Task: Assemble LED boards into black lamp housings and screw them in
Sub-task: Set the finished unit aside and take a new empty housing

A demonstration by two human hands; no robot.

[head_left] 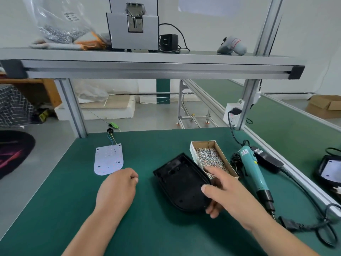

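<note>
A black lamp housing [181, 182] lies open side up in the middle of the green table [147, 228], tilted off the mat at its right edge. My right hand [227, 194] grips that right edge, thumb on the rim and fingers underneath. A white LED board [108, 159] with coloured wires at its top lies flat to the left. My left hand [118, 189] rests on the mat just below and to the right of the board, fingers curled, holding nothing. A cardboard box of screws [210, 157] stands behind the housing.
A teal electric screwdriver [253, 169] with its black cable lies right of the screw box. Another black housing with a board in it [330, 169] sits at the far right edge. An aluminium shelf [147, 69] spans overhead, carrying a screw feeder, a bag and gloves.
</note>
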